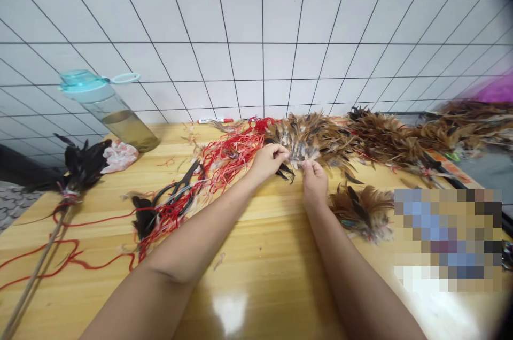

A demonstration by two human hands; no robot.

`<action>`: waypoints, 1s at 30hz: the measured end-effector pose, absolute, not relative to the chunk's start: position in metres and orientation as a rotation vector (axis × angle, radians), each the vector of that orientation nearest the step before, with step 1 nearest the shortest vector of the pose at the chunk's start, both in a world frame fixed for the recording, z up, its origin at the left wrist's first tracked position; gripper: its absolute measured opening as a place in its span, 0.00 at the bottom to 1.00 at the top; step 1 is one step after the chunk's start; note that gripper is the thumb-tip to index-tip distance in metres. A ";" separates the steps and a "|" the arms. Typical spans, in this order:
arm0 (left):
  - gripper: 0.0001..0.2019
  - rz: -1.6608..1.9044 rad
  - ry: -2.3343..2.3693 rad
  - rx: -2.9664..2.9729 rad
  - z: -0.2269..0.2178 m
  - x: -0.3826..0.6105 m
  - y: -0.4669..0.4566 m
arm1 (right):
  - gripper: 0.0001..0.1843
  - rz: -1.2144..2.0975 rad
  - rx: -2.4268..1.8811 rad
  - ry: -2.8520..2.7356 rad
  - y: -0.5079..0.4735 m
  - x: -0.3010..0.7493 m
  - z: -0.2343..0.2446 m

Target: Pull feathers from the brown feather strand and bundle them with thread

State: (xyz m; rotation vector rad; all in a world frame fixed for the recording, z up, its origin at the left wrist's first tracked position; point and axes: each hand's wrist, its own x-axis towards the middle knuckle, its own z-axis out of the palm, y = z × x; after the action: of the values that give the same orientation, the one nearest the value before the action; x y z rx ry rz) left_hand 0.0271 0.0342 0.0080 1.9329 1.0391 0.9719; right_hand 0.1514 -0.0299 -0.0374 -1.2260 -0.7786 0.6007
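My left hand [272,160] is closed in a pinch at the lower left edge of a pile of brown feathers [316,134]. Close by on the right, my right hand [315,180] also pinches, its fingertips against the pale quill ends of that pile. Whatever lies between the fingertips of either hand is too small to make out. A few black feathers [285,172] stick out just below the left fingers. Left of my hands spreads a tangle of red string [230,155]. Below and right of the pile lies a smaller feather bundle [363,211].
Black-handled scissors [176,190] lie partly under the string. A feather-tipped stick [40,265] crosses the table's left side. A water bottle [120,115] leans near the tiled wall [280,19], with a marker [215,121] at the back edge. More brown feathers [385,139] run along the right.
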 end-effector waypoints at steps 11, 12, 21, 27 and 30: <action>0.13 0.815 1.450 2.246 0.017 0.087 0.046 | 0.17 0.605 -1.156 -0.533 -0.028 0.156 -0.032; 0.12 0.792 1.476 2.226 0.015 0.090 0.048 | 0.17 0.606 -1.162 -0.535 -0.028 0.156 -0.032; 0.11 0.922 1.240 1.773 0.019 0.059 0.046 | 0.16 0.564 -1.214 -0.564 -0.028 0.150 -0.029; 0.10 0.855 1.080 1.481 0.024 0.017 0.029 | 0.15 0.520 -1.278 -0.698 -0.033 0.145 -0.023; 0.09 0.731 1.232 1.666 0.018 -0.003 0.027 | 0.14 0.522 -1.310 -0.758 -0.035 0.141 -0.021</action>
State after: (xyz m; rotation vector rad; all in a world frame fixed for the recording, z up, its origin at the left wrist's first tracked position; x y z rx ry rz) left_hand -0.0035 0.0270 0.0177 1.6657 1.2324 0.7310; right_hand 0.1412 -0.0351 -0.0207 -1.3098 -0.7579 0.5222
